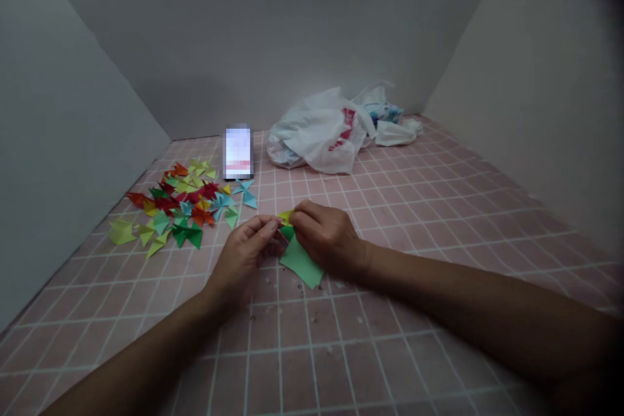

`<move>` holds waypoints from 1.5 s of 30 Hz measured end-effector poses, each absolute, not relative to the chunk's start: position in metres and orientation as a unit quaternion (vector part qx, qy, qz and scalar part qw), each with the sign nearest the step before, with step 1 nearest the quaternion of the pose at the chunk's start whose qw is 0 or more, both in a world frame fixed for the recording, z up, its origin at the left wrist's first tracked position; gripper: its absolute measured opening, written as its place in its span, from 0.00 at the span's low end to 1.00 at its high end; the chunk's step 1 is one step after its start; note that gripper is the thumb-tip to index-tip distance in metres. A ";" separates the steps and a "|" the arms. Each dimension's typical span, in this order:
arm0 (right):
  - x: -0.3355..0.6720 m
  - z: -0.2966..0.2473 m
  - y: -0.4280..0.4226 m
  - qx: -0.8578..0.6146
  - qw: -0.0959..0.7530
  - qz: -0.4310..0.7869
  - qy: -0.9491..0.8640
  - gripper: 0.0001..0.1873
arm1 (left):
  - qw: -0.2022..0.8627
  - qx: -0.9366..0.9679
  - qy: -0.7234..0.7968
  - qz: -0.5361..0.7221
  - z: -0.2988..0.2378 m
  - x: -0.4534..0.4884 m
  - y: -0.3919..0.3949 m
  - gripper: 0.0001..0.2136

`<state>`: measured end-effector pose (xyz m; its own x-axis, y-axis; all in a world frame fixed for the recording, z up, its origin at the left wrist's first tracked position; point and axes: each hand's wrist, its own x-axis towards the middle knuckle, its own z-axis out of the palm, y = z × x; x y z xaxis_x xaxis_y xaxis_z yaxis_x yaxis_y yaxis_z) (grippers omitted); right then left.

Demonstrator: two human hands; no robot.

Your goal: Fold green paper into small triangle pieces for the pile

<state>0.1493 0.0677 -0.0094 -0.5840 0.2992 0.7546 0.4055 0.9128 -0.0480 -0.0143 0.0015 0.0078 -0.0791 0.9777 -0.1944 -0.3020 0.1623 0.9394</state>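
Between my hands is a small folded piece of yellow paper [285, 216], mostly hidden by fingers. My left hand [251, 244] pinches its left end with thumb and forefinger. From the other side, my right hand [331, 234] has its fingers curled closed on the same paper. Under the hands, on the tiled surface, lie light green paper squares [303, 265], partly covered by my right hand; a darker green piece shows near their top. To the left spreads a pile of folded origami pieces [188, 198] in red, orange, yellow, green and blue.
A lit phone screen [238, 153], blurred out, stands upright behind the pile. White plastic bags [319, 133] lie crumpled against the back wall. Pink tiles [390, 201] cover the work surface, with small scraps near my hands. Grey walls [517, 78] enclose it on three sides.
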 end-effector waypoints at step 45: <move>0.147 -0.017 0.068 -0.149 0.464 0.203 -0.849 0.07 | 0.541 0.452 0.505 0.498 0.006 -0.018 0.003 0.12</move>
<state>0.1472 0.0680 -0.0173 -0.5242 0.4420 0.7279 0.0641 0.8728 -0.4839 -0.0183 0.0026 0.0057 -0.0066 0.9953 -0.0971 -0.0819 0.0963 0.9920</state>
